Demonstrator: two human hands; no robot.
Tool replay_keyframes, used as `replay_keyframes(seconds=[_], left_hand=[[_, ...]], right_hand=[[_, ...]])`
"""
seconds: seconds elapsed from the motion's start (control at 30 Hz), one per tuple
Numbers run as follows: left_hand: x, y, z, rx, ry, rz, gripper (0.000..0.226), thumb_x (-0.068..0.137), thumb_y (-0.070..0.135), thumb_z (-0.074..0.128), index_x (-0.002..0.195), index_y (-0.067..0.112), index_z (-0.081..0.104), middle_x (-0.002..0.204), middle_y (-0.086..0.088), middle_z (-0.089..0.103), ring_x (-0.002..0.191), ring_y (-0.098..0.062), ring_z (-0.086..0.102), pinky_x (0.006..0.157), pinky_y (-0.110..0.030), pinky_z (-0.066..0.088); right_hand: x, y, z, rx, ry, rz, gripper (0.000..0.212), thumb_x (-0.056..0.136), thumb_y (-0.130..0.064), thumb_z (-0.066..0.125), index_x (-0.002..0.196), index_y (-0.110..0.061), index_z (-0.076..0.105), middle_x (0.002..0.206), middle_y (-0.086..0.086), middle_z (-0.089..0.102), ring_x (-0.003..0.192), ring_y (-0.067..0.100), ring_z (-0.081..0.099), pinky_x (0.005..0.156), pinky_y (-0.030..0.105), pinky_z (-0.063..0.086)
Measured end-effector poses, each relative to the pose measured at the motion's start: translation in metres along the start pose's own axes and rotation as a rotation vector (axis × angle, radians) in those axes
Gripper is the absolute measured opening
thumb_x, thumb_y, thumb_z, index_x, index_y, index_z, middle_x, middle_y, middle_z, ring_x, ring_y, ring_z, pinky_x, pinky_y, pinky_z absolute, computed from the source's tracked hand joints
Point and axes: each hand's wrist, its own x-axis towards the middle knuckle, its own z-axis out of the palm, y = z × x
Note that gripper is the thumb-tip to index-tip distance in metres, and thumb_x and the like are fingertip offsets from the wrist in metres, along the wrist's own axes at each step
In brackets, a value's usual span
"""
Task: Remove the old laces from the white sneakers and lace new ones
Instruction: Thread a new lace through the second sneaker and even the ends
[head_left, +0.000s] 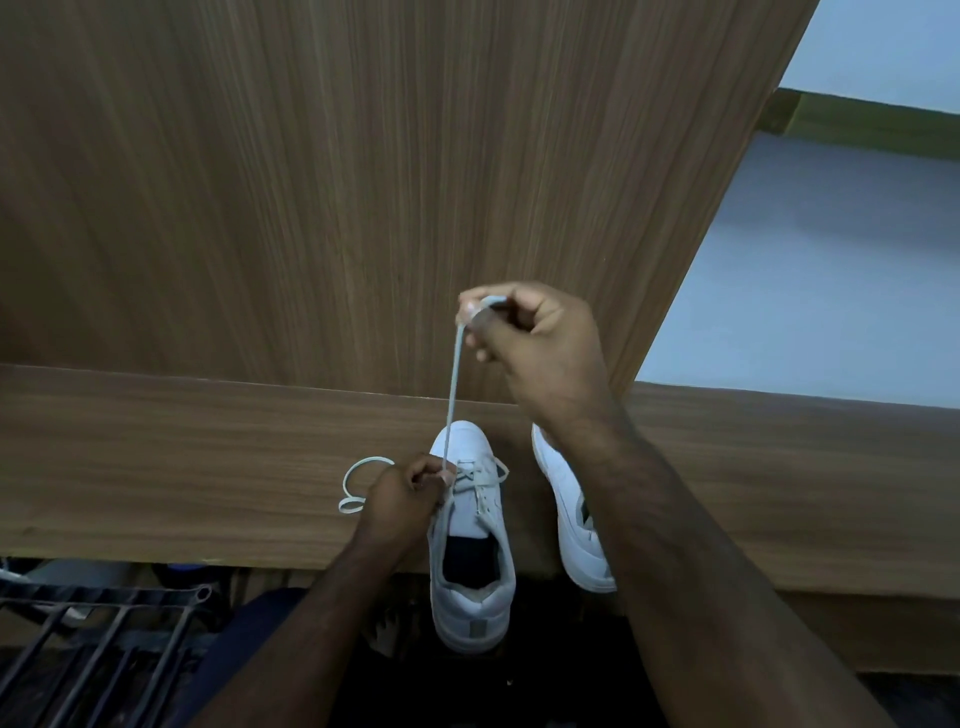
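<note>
From the head camera, looking down: a white sneaker (470, 535) is sitting at the near edge of the wooden table (208, 467), its heel hanging out over that edge toward the person. The second sneaker (569, 512) is lying just beside it on its right, tipped on its side, partly hidden by the right forearm.

What could go wrong: the right hand (530, 332) is drawing a lace (453, 395) up taut from the eyelets, and with the heel unsupported a hard tug could tip the shoe or drag it off the near edge. The pull could also run the lace clean out of an eyelet, or leave the two ends uneven. A loose loop of lace (358, 483) is lying on the table left of the shoe, close to the left hand (410, 491), and could snag there.

The right hand is raised well above the toe, fingers curled and pinching the lace end near the fingertips, wrist bent, forearm reaching forward over the second sneaker. The left hand is low at the shoe's left side, fingers curled and pinching the lace by the eyelets, steadying the shoe.
</note>
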Motion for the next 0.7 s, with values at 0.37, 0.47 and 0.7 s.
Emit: replay_keyframes(seconds=[0.37,0.47,0.7], left_hand=[[-0.013,0.071,-0.006,-0.386,0.062,0.144,0.009,0.092,0.007,0.066,0.095,0.009,0.074,0.085,-0.013,0.074,0.079,-0.017,0.071,0.075,-0.029,0.059],[-0.014,0.078,-0.009,-0.420,0.000,0.183,0.014,0.089,0.005,0.067,0.102,0.005,0.073,0.090,-0.013,0.075,0.084,-0.018,0.072,0.077,-0.027,0.058],[-0.005,0.041,-0.019,-0.173,0.127,0.023,0.020,0.091,0.014,0.065,0.102,0.029,0.071,0.078,0.007,0.073,0.064,-0.006,0.063,0.058,-0.021,0.048]], right_hand=[[-0.042,0.094,-0.001,-0.461,-0.347,0.334,0.021,0.083,-0.015,0.065,0.082,-0.035,0.071,0.053,-0.011,0.054,0.052,0.003,0.048,0.057,0.025,0.041],[-0.043,0.098,0.008,-0.449,-0.313,0.323,0.030,0.077,-0.047,0.058,0.070,-0.020,0.066,0.059,-0.003,0.059,0.056,0.009,0.051,0.059,0.036,0.043],[-0.017,0.070,-0.001,-0.313,-0.190,0.306,0.014,0.088,-0.008,0.069,0.083,-0.020,0.075,0.082,0.005,0.075,0.070,0.018,0.065,0.074,0.047,0.056]])
